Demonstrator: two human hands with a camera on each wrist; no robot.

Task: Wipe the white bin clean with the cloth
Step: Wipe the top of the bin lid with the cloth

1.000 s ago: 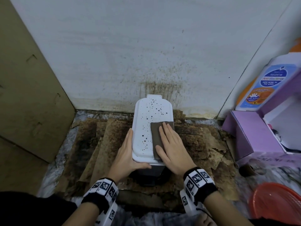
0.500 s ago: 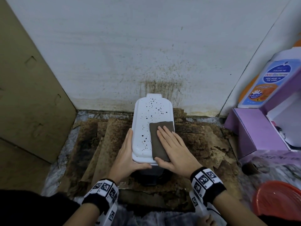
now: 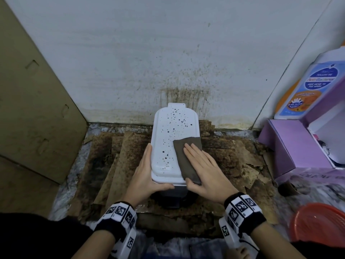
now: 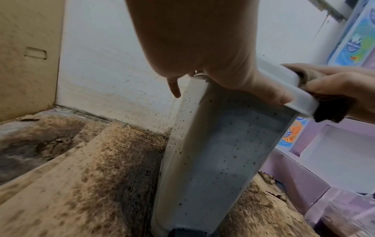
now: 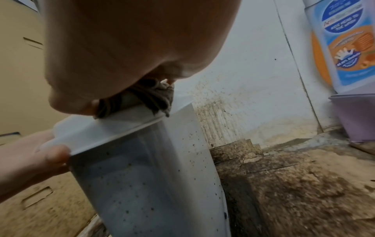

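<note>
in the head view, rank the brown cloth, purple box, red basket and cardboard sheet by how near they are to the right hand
1. brown cloth, pressed under the right hand on the bin lid.
2. purple box, to its right by the wall.
3. red basket, lower right corner; close to the box's rank, hard to call.
4. cardboard sheet, far left.

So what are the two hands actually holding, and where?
The left hand grips the white bin by its lid's near-left edge; the right hand presses the cloth flat on the lid.
</note>
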